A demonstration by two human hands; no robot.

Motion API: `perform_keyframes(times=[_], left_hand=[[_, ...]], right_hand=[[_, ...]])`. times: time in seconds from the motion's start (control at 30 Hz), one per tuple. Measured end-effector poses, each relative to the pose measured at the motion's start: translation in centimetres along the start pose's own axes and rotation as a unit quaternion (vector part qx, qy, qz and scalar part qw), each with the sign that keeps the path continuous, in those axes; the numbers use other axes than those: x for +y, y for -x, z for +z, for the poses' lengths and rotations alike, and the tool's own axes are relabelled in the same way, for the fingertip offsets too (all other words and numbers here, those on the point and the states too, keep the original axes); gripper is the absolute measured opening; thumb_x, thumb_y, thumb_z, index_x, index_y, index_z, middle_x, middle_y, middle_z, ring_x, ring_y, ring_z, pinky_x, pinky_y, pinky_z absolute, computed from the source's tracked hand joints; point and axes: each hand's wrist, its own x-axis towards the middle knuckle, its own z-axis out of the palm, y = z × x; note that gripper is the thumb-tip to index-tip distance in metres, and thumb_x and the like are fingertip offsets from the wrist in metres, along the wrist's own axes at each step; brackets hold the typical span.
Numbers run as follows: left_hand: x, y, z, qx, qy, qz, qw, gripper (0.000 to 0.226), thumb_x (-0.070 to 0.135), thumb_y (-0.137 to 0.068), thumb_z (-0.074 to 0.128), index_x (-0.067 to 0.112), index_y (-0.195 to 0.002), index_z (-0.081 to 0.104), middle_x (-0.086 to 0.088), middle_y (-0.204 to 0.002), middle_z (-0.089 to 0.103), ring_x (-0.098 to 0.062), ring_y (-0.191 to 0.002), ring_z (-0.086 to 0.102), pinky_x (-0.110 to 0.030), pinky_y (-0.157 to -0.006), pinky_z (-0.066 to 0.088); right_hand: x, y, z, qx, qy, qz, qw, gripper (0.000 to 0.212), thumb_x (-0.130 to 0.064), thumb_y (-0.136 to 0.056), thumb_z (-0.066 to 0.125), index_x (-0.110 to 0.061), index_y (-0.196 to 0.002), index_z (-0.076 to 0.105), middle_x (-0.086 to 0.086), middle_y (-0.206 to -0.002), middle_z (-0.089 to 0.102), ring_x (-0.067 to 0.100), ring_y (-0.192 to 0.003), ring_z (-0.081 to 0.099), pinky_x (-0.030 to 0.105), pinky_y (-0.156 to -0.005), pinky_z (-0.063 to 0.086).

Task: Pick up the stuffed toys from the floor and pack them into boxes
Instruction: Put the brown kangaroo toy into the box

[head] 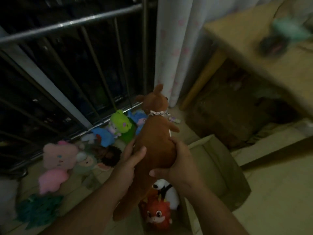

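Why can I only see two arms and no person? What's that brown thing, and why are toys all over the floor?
The camera sits on the person's head and looks down, so you see only their arms. The left hand and right hand both hold a brown stuffed toy near an open cardboard box. A red toy and a white toy lie in the box. A pink toy, a green toy and a blue toy lie on the floor by the metal railing.

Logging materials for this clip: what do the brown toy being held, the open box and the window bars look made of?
Brown toy: soft plush fabric, matte, dented where gripped. Box: probably cardboard, dull tan with thin flaps. Bars: metal, grey with bright glints.
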Motion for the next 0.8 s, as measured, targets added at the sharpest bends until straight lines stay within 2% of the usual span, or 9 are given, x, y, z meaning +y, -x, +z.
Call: perform_keyframes(times=[0.1,0.17,0.23,0.37,0.43,0.57,0.67,0.8], left_hand=[[3.9,3.6,3.5,-0.011,0.003,0.029,1.000,0.066,0.041,-0.071,0.075,0.039,-0.133,0.050,0.004,-0.120,0.067,-0.022,-0.104,0.067,-0.042,-0.084,0.054],[6.4,6.2,5.8,-0.024,0.003,0.043,0.999,0.059,0.034,-0.078,0.068,0.038,-0.133,0.048,0.005,-0.119,0.067,-0.020,-0.102,0.068,-0.036,-0.077,0.056],[8.6,9.0,7.6,-0.028,0.000,0.048,0.998,0.061,0.035,-0.077,0.066,0.041,-0.134,0.046,0.006,-0.122,0.064,-0.017,-0.099,0.069,-0.032,-0.072,0.057],[12.3,14.5,10.1,-0.039,-0.026,0.072,0.996,0.062,0.037,-0.075,0.067,0.043,-0.132,0.045,0.009,-0.124,0.060,-0.016,-0.101,0.068,-0.037,-0.080,0.056],[13.4,17.1,11.0,-0.043,-0.026,0.081,0.995,0.065,0.037,-0.073,0.069,0.043,-0.133,0.044,0.008,-0.124,0.058,-0.017,-0.100,0.068,-0.036,-0.079,0.056],[15.8,21.8,11.9,-0.051,-0.058,0.104,0.992,0.076,0.037,-0.073,0.068,0.036,-0.142,0.035,0.006,-0.131,0.051,-0.013,-0.103,0.063,-0.021,-0.070,0.055],[17.1,24.4,11.8,-0.056,-0.099,0.123,0.986,0.078,0.039,-0.074,0.064,0.033,-0.145,0.031,0.008,-0.133,0.045,-0.009,-0.111,0.056,-0.020,-0.075,0.054],[17.1,26.9,11.2,-0.065,-0.125,0.133,0.981,0.077,0.041,-0.073,0.063,0.033,-0.143,0.033,0.009,-0.130,0.047,-0.008,-0.111,0.055,-0.019,-0.074,0.053]], right_hand=[[-3.2,2.9,-3.7,0.018,-0.006,-0.011,1.000,0.115,-0.036,-0.046,0.093,-0.034,-0.143,0.032,-0.012,-0.136,0.038,0.007,-0.121,0.043,0.033,-0.098,0.047],[-5.4,4.9,-6.2,0.024,-0.010,-0.019,0.999,0.115,-0.038,-0.046,0.093,-0.036,-0.142,0.031,-0.013,-0.134,0.039,0.008,-0.121,0.044,0.037,-0.098,0.048],[-7.3,7.2,-8.2,0.030,-0.015,-0.033,0.999,0.114,-0.040,-0.045,0.092,-0.039,-0.141,0.030,-0.013,-0.133,0.039,0.008,-0.120,0.046,0.038,-0.096,0.050],[-10.7,12.2,-11.4,0.044,-0.016,-0.061,0.997,0.109,-0.038,-0.049,0.092,-0.042,-0.138,0.030,-0.015,-0.130,0.040,0.006,-0.118,0.046,0.035,-0.096,0.050],[-12.1,14.5,-12.4,0.046,-0.014,-0.068,0.997,0.107,-0.038,-0.049,0.092,-0.042,-0.137,0.031,-0.016,-0.130,0.041,0.006,-0.117,0.047,0.035,-0.095,0.051],[-14.9,18.6,-13.8,0.048,-0.025,-0.076,0.996,0.106,-0.038,-0.048,0.092,-0.043,-0.134,0.032,-0.016,-0.128,0.044,0.006,-0.116,0.050,0.038,-0.093,0.053],[-16.2,21.3,-14.1,0.052,-0.036,-0.081,0.995,0.102,-0.036,-0.048,0.093,-0.044,-0.131,0.034,-0.016,-0.125,0.048,0.008,-0.114,0.052,0.040,-0.092,0.053],[-16.7,24.4,-13.7,0.066,-0.031,-0.074,0.995,0.094,-0.032,-0.052,0.092,-0.046,-0.126,0.036,-0.022,-0.113,0.050,0.006,-0.107,0.056,0.040,-0.087,0.056]])
